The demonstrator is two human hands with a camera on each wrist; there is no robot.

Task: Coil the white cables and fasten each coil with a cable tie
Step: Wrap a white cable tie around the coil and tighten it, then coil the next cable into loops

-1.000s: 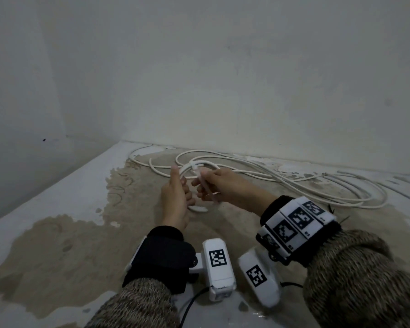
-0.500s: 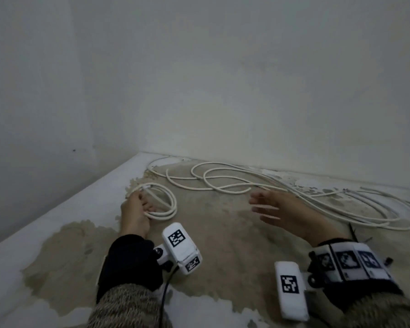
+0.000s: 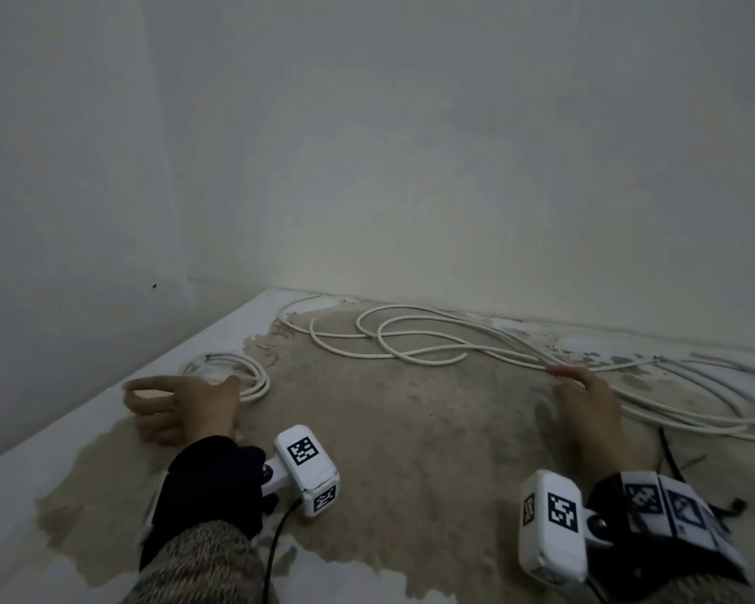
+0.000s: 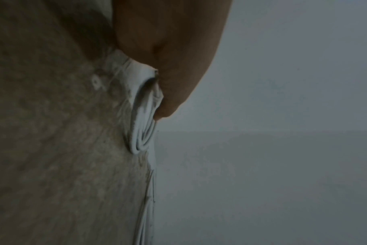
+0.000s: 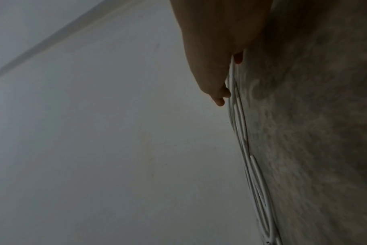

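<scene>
A small coil of white cable [image 3: 260, 383] lies on the floor near the left wall, also seen in the left wrist view [image 4: 144, 126]. My left hand [image 3: 171, 398] hovers just beside it, fingers loosely spread and holding nothing. Long loose white cables [image 3: 519, 355] sprawl along the far wall. My right hand [image 3: 567, 379] reaches to them with straight fingers [image 5: 220, 99] lying against the strands [image 5: 241, 132], the thumb on their other side. Thin black strips [image 3: 665, 446], perhaps cable ties, lie by my right wrist.
Grey walls meet in a corner at the far left. The floor [image 3: 410, 451] is a stained brown patch with white edges. More loose cable piles up at the right [image 3: 694, 422].
My left hand carried the coil to the left, laid it on the floor and let go. My right hand released it and moved right to the loose cables.
</scene>
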